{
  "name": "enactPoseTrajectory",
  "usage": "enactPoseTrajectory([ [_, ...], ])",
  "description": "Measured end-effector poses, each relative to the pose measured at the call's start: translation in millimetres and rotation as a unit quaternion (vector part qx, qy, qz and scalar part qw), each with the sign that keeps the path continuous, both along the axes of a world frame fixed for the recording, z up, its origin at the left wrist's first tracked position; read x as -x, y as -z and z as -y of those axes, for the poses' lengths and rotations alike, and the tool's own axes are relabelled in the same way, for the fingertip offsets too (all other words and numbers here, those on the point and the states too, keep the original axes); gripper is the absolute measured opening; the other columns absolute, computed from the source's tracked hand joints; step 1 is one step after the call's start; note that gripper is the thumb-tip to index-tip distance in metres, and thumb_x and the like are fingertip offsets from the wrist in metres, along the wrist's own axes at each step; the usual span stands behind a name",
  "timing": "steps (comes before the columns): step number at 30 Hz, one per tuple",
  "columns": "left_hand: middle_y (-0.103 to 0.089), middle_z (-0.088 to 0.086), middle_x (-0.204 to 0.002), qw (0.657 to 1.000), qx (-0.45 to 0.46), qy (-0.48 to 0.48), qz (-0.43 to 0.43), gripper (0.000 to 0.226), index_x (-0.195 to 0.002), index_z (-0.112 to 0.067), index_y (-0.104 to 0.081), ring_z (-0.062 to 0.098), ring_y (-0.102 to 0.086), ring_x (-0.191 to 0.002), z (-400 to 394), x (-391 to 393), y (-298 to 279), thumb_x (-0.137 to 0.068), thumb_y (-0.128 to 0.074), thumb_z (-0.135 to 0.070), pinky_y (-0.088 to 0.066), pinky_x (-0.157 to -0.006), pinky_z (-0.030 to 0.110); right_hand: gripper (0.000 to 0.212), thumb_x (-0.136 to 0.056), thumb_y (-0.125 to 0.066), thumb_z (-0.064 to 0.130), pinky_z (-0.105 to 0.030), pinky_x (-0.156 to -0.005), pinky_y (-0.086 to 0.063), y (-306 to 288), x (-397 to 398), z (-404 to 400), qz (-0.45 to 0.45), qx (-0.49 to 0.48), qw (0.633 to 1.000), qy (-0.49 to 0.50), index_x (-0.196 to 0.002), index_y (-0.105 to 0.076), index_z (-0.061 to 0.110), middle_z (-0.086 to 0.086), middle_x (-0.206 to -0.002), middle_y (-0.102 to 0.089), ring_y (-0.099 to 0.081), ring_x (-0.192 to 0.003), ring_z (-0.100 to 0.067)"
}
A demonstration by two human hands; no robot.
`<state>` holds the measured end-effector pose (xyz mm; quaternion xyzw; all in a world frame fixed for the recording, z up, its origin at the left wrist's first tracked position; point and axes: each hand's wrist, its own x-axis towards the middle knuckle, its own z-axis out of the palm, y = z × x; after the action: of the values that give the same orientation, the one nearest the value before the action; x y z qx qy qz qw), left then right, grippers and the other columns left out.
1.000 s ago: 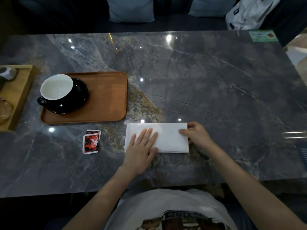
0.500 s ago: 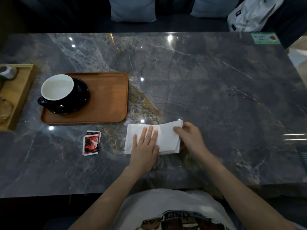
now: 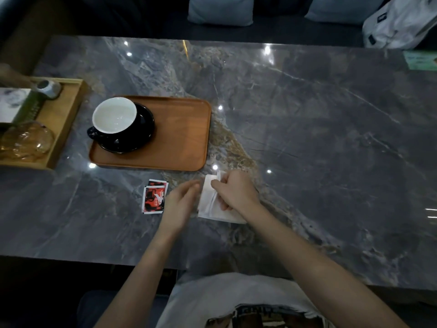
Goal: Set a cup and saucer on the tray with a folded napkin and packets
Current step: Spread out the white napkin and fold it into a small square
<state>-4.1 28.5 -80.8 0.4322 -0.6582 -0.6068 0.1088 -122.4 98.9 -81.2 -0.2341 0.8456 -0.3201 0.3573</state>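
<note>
Fingers of your right hand (image 3: 233, 192) pinch the napkin (image 3: 208, 200); the tray (image 3: 184, 138) lies just beyond, toward the tabletop's far-left corner.

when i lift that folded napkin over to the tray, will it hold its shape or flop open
The napkin is thin paper, so probably light and floppy. Its layers already lift at the edge the right hand pinches, so it may unfold unless held across the fold. It likely slides easily on the glossy table.
</note>
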Motion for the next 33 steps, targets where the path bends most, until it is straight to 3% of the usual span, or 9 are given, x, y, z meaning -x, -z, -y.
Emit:
enactPoseTrajectory([
  [2,-0.063,-0.015,-0.065,0.998,0.044,0.031,0.041,0.018,-0.064,-0.037,-0.062,-0.014,-0.055,-0.066,1,-6,1,-0.076,-0.048,-0.035,-0.04,-0.064,0.004,0.036,-0.081,-0.05,0.024,-0.034,-0.059,-0.056,4,-3,8,-0.018,-0.022,0.999,-0.014,-0.053,-0.058,0.002,-0.006,-0.041,-0.059,-0.057,-0.038,-0.018],
  [7,-0.071,0.0,-0.086,0.99,0.061,0.086,0.093,0.028,-0.09,-0.011,-0.071,0.008,-0.061,-0.082,-2,-15,17,-0.081,-0.05,-0.027,-0.044,-0.075,0.026,0.029,-0.083,-0.05,0.024,-0.034,-0.06,-0.054,18,-9,25,-0.035,-0.066,0.997,-0.011,-0.059,-0.054,0.008,-0.006,-0.049,-0.059,-0.067,-0.056,-0.026],
  [13,-0.048,-0.007,-0.057,0.976,0.155,0.108,0.111,0.026,-0.059,-0.016,-0.049,0.003,-0.046,-0.055,-8,-13,24,-0.083,-0.061,-0.013,-0.032,-0.053,0.01,0.027,-0.081,-0.052,0.025,-0.035,-0.063,-0.054,31,-10,31,-0.04,-0.081,0.996,-0.008,-0.078,-0.063,0.001,-0.017,-0.078,-0.07,-0.068,-0.071,-0.032],
  [18,-0.067,0.011,-0.086,0.969,0.167,0.11,0.143,0.011,-0.088,-0.005,-0.065,0.022,-0.061,-0.079,-9,-11,32,-0.079,-0.064,-0.012,-0.041,-0.069,0.024,0.037,-0.085,-0.05,0.033,-0.04,-0.069,-0.057,31,-9,33,-0.023,-0.076,0.996,-0.035,-0.069,-0.062,0.001,-0.012,-0.063,-0.061,-0.066,-0.064,-0.031],
  [21,-0.063,0.009,-0.109,0.973,0.165,0.096,0.126,0.038,-0.113,-0.01,-0.057,0.022,-0.058,-0.102,-14,-10,28,-0.075,-0.063,-0.005,-0.042,-0.086,0.027,0.036,-0.089,-0.046,0.028,-0.042,-0.066,-0.056,26,-7,25,0.013,-0.043,0.997,-0.06,-0.062,-0.057,0.005,-0.015,-0.056,-0.063,-0.064,-0.054,-0.03],
  [23,-0.052,0.014,-0.126,0.951,0.241,0.13,0.144,0.056,-0.126,-0.008,-0.048,0.028,-0.047,-0.117,-15,-7,26,-0.072,-0.063,-0.003,-0.037,-0.096,0.03,0.027,-0.091,-0.045,0.021,-0.042,-0.066,-0.053,21,-8,11,-0.022,0.013,0.997,-0.073,-0.071,-0.057,0.007,-0.017,-0.067,-0.067,-0.062,-0.061,-0.029],
  [27,-0.047,0.015,-0.14,0.851,0.423,0.253,0.183,0.06,-0.128,-0.009,-0.05,0.031,-0.044,-0.129,-12,5,30,-0.068,-0.047,-0.01,-0.042,-0.1,0.043,0.029,-0.089,-0.04,0.018,-0.037,-0.082,-0.052,33,-13,-23,-0.362,0.06,0.92,-0.134,-0.1,-0.065,0.006,-0.011,-0.098,-0.071,-0.066,-0.091,-0.025],
  [30,-0.05,0.008,-0.138,0.806,0.454,0.299,0.234,0.055,-0.126,-0.008,-0.053,0.026,-0.047,-0.127,-11,16,35,-0.077,-0.033,-0.023,-0.041,-0.099,0.048,0.052,-0.09,-0.033,0.032,-0.042,-0.108,-0.03,51,-16,-36,-0.386,-0.062,0.904,-0.175,-0.13,-0.05,0.005,-0.012,-0.135,-0.054,-0.05,-0.127,-0.025],
  [33,-0.04,0.006,-0.144,0.803,0.439,0.313,0.255,0.055,-0.134,-0.006,-0.041,0.023,-0.038,-0.132,-13,14,46,-0.087,-0.028,-0.031,-0.035,-0.103,0.048,0.061,-0.09,-0.029,0.042,-0.043,-0.109,-0.016,59,-15,-42,-0.363,-0.105,0.907,-0.187,-0.137,-0.041,0.006,-0.011,-0.143,-0.045,-0.04,-0.134,-0.024],
])
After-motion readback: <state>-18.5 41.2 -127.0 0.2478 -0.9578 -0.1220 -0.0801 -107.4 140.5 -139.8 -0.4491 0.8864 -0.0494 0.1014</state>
